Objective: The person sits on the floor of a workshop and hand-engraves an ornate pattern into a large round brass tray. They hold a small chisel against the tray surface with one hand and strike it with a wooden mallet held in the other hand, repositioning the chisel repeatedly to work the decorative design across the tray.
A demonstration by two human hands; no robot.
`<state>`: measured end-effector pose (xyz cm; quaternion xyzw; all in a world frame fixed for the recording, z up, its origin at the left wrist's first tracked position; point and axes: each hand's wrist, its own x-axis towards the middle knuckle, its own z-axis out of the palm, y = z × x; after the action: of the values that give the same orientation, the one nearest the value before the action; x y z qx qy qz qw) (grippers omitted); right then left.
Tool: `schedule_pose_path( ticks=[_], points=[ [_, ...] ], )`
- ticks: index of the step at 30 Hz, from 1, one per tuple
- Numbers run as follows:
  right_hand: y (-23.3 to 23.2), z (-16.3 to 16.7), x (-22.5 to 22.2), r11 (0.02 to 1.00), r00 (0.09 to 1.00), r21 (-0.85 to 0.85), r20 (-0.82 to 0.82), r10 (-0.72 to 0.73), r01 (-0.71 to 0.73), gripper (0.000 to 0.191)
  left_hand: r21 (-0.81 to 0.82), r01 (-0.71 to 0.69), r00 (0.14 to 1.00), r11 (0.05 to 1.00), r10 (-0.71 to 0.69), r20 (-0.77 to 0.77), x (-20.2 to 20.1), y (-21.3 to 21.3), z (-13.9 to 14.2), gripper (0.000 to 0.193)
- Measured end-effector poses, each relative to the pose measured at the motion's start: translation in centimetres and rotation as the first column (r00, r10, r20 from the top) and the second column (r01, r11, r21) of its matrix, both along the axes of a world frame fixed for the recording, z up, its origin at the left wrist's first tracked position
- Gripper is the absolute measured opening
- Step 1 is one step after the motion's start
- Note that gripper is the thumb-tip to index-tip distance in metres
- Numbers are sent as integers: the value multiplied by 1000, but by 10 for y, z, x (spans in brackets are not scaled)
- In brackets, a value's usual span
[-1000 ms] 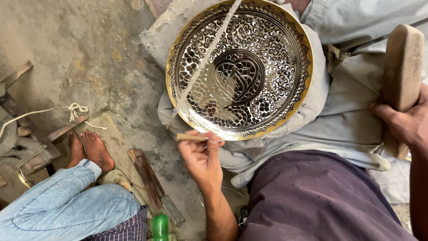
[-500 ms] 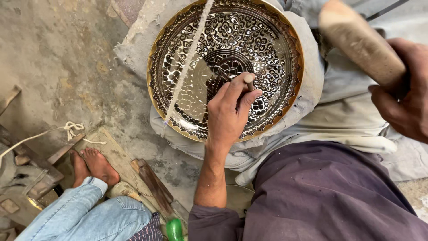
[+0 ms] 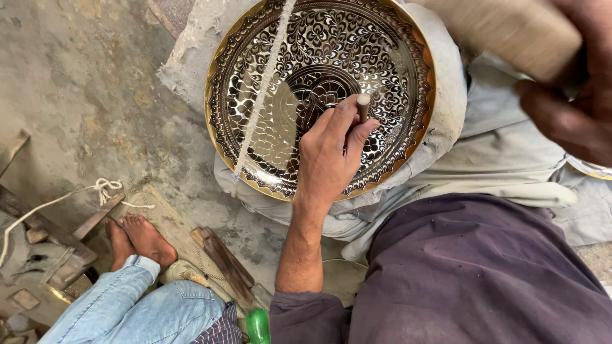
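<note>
A round engraved metal plate (image 3: pixel 268 76) with a gold rim and dark floral pattern lies on a cloth-covered block. My left hand (image 3: pixel 328 156) rests on the plate's lower right part, shut on a small chisel (image 3: pixel 363 105) that stands upright on the pattern near the centre. My right hand (image 3: pixel 567 108) is raised at the upper right, blurred, gripping a wooden mallet (image 3: pixel 503 32) above the plate's right edge. A white string (image 3: pixel 261 95) lies across the plate from top to lower left.
Another person's bare feet (image 3: pixel 137 239) and jeans-clad leg (image 3: pixel 140 309) sit at lower left, beside wooden pieces (image 3: pixel 220 258) and a rope (image 3: pixel 95 188). A green bottle top (image 3: pixel 258 325) shows at the bottom. Grey cloth (image 3: pixel 497 159) drapes over my lap.
My left hand moved from the plate's lower rim onto the pattern and set the chisel upright. My right hand swung the mallet up and closer. The view shifted nearer the plate.
</note>
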<state>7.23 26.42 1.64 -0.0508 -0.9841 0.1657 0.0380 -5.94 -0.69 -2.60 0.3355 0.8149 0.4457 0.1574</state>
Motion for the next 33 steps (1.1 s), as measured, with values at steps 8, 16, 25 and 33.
schedule_pose_path(
  ticks=[8,16,25,33],
  points=[
    [-5,19,-15,1000,999,-22,33,10,-10,71,-44,11,1000,999,-11,2,-2,-3,1,34],
    [-17,32,-21,991,998,-130,61,-24,32,59,-71,45,998,996,-47,-28,-4,-4,6,30],
    [-17,35,-21,977,987,-189,145,-70,97,57,-26,66,998,997,-66,13,-5,-4,9,32],
    [-20,33,-11,939,976,-293,174,-132,179,53,-47,81,997,996,-82,-13,-6,-6,8,30]
  ],
)
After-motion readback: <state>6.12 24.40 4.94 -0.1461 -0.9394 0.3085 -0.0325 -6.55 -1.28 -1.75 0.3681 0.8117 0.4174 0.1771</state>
